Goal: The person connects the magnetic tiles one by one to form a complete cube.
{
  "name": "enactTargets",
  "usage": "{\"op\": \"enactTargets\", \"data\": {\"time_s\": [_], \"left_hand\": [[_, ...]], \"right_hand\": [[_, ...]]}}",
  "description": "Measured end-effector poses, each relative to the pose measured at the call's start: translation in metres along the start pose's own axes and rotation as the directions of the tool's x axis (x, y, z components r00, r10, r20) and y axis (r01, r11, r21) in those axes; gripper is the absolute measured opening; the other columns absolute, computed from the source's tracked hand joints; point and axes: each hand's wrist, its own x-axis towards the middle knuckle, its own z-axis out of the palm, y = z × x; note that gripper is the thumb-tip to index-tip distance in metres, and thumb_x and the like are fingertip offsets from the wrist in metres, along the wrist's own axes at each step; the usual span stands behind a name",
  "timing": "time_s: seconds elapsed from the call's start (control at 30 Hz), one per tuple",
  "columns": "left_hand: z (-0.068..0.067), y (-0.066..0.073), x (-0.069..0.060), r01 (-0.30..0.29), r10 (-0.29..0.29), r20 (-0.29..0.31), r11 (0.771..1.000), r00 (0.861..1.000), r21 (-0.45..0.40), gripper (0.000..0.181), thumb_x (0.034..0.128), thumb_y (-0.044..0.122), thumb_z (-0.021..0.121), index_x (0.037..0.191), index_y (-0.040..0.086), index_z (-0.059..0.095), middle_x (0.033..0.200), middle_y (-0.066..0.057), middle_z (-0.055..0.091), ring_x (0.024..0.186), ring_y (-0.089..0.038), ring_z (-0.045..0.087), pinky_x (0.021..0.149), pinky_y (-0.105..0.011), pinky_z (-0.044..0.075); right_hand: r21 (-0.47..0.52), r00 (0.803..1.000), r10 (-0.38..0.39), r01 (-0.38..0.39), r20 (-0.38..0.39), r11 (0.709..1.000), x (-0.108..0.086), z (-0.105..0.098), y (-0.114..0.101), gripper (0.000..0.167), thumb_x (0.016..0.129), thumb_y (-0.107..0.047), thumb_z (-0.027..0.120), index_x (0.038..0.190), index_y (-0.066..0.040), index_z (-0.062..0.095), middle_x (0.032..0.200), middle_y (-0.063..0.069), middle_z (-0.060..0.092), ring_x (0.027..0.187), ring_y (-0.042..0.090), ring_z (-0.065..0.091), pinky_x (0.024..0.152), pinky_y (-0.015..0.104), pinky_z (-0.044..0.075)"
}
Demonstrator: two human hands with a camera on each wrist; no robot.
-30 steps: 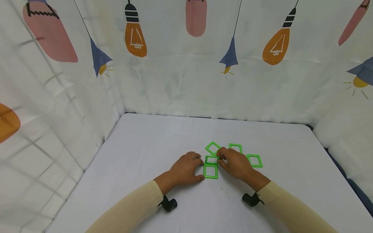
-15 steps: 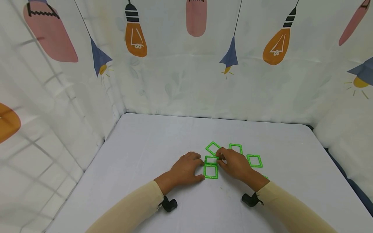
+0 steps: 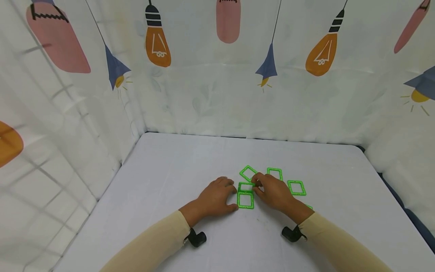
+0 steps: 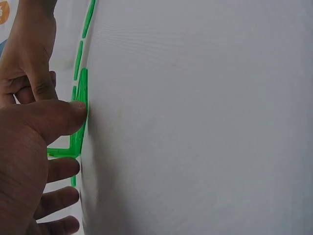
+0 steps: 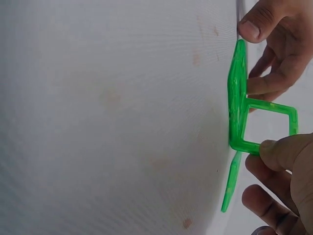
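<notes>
A green square-framed magnetic tile (image 3: 246, 207) lies flat on the white table in front of me. At its far edge a second green magnetic tile (image 5: 269, 105) stands upright. My right hand (image 3: 276, 193) pinches the standing tile by its side between thumb and fingers, clearest in the right wrist view. My left hand (image 3: 217, 197) rests at the left of the flat tile, fingers spread. Its thumb (image 4: 68, 115) is at the flat tile's near corner. Whether the left fingers touch the standing tile cannot be told.
Several more green tiles lie loose on the table (image 3: 176, 162): a turned one (image 3: 248, 166) beyond the right fingers, one (image 3: 275, 169) behind the right hand, one (image 3: 297, 194) to its right. Another (image 3: 310, 207) is mostly hidden by the right wrist. Printed white cloth (image 3: 210, 102) hangs behind.
Hardly anything differs. The right hand has shifted very slightly left with the standing tile still pinched. The left hand and the flat tile stay in place.
</notes>
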Motion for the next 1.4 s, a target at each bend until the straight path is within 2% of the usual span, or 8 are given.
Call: {"op": "enactTargets", "data": {"time_s": [0.27, 0.5, 0.63, 1.0, 1.2, 1.4], "left_hand": [[-0.005, -0.003, 0.004, -0.002, 0.001, -0.014, 0.998, 1.0, -0.062, 0.051, 0.092, 0.044, 0.075, 0.131, 0.013, 0.064, 0.139, -0.004, 0.059, 0.139, -0.023, 0.045, 0.113, -0.039, 0.037], [-0.008, -0.003, 0.009, 0.041, -0.044, -0.017, 0.986, 0.999, -0.159, 0.059, 0.0935, 0.04, 0.075, 0.141, 0.011, 0.056, 0.139, -0.003, 0.059, 0.134, -0.021, 0.05, 0.109, -0.038, 0.042], [-0.009, -0.001, 0.013, 0.051, -0.055, -0.017, 0.98, 0.998, -0.192, 0.056, 0.096, 0.035, 0.073, 0.145, 0.015, 0.054, 0.135, 0.0, 0.062, 0.129, -0.02, 0.055, 0.105, -0.038, 0.046], [-0.01, 0.003, 0.019, 0.046, -0.052, -0.02, 0.972, 0.998, -0.232, 0.038, 0.1023, 0.027, 0.065, 0.138, 0.015, 0.06, 0.12, 0.001, 0.071, 0.115, -0.02, 0.063, 0.095, -0.038, 0.051], [-0.01, 0.004, 0.02, 0.044, -0.054, -0.037, 0.973, 0.998, -0.227, 0.028, 0.1029, 0.028, 0.064, 0.127, 0.014, 0.067, 0.106, 0.006, 0.071, 0.097, -0.013, 0.063, 0.083, -0.033, 0.051], [-0.011, 0.004, 0.02, 0.031, -0.043, -0.055, 0.977, 0.998, -0.21, 0.021, 0.1029, 0.026, 0.064, 0.119, 0.014, 0.07, 0.097, 0.007, 0.069, 0.088, -0.01, 0.059, 0.077, -0.031, 0.049]], "right_hand": [[0.002, 1.0, -0.009, 0.009, -0.011, 1.0, -0.003, 0.0, 0.001, 0.022, 0.094, -0.02, 0.077, 0.113, -0.021, 0.066, 0.102, -0.004, 0.071, 0.09, 0.013, 0.062, 0.063, 0.029, 0.049], [0.006, 1.0, -0.015, 0.015, -0.016, 1.0, -0.002, 0.001, 0.002, 0.02, 0.094, -0.019, 0.077, 0.112, -0.021, 0.068, 0.101, -0.005, 0.072, 0.094, 0.014, 0.063, 0.068, 0.032, 0.052], [0.001, 0.999, -0.031, 0.031, -0.021, 1.0, -0.002, 0.001, 0.003, 0.02, 0.094, -0.019, 0.077, 0.112, -0.021, 0.068, 0.102, -0.004, 0.072, 0.094, 0.014, 0.063, 0.067, 0.032, 0.052], [-0.002, 0.998, -0.057, 0.057, -0.034, 0.998, -0.002, 0.003, 0.002, 0.021, 0.094, -0.02, 0.077, 0.113, -0.02, 0.068, 0.103, -0.001, 0.072, 0.092, 0.015, 0.065, 0.063, 0.029, 0.051], [0.012, 0.997, -0.065, 0.066, -0.039, 0.998, -0.001, 0.005, 0.002, 0.023, 0.093, -0.019, 0.078, 0.114, -0.02, 0.068, 0.105, -0.001, 0.073, 0.093, 0.015, 0.065, 0.063, 0.029, 0.05], [0.016, 0.999, -0.032, 0.032, -0.017, 0.999, -0.004, 0.002, -0.002, 0.038, 0.092, -0.02, 0.079, 0.126, -0.02, 0.063, 0.103, -0.006, 0.074, 0.091, 0.015, 0.065, 0.06, 0.027, 0.048]]}}
